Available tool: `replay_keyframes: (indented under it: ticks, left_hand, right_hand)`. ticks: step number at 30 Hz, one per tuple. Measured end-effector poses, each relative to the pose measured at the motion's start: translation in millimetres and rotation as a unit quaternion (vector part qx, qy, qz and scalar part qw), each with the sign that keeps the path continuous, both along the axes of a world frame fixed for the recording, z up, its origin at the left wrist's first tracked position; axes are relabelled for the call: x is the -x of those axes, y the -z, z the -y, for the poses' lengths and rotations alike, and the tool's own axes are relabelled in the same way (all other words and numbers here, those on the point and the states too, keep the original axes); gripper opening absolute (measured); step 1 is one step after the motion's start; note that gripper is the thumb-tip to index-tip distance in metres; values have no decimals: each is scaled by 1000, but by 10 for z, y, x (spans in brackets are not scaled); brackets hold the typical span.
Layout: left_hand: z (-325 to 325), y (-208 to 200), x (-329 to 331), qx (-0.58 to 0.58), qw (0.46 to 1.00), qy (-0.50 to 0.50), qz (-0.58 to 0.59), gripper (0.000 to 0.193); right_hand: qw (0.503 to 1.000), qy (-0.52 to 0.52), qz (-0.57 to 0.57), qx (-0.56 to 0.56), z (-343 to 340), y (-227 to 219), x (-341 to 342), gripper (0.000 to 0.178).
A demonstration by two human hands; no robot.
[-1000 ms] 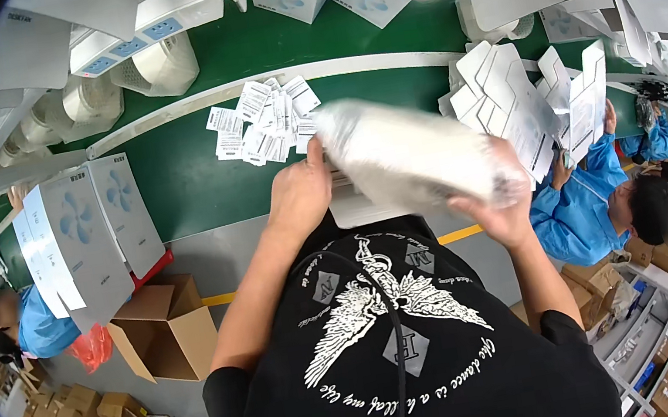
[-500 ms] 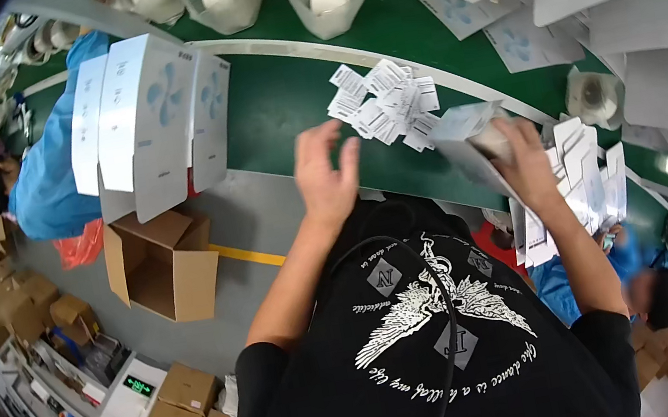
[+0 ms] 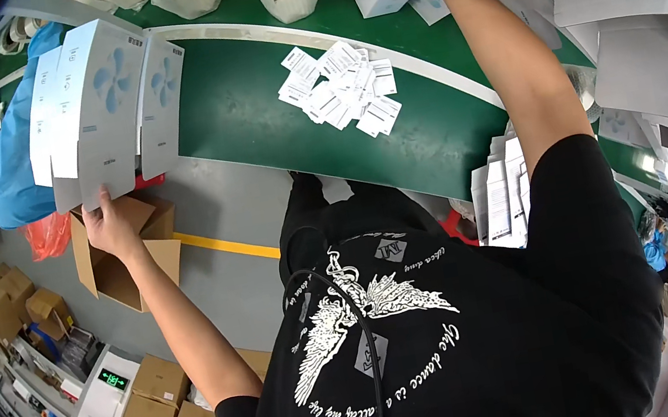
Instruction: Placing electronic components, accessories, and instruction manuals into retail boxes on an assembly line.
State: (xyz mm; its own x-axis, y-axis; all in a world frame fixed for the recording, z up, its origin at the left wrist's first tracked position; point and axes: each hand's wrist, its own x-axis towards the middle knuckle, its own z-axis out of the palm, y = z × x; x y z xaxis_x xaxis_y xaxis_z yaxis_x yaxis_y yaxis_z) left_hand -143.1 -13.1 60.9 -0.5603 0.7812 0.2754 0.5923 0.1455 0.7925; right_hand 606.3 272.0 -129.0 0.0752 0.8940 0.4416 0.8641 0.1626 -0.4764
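Head view: paper slips (image 3: 340, 84) strew table (image 3: 224, 107), left hand (image 3: 113, 229) touching white box (image 3: 99, 115).

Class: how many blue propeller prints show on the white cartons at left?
2. One propeller print is on the larger carton, whose lower edge the left hand touches; the other print is on the carton just right of it. Others may be hidden.

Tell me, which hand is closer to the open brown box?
Left. The left hand looks right over the open brown box; the right hand is hidden, its arm stretched away across the green bench.
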Motion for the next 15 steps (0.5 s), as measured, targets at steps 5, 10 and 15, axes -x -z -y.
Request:
replay_keyframes:
  ticks: [5,10,15]
  left_hand:
    - [669,-740,56,-113,992,51,31,19]
    - [584,-1681,-662,3,980,190,-51,9]
    - [324,-1662,-2179,96,864,479,-123,14]
  right_hand:
    - [998,40,-21,-48,1112,-1494,1566,30]
    - [986,56,-96,126,2785,-618,1704,21]
    - [973,40,55,218,3285,16,1738,27]
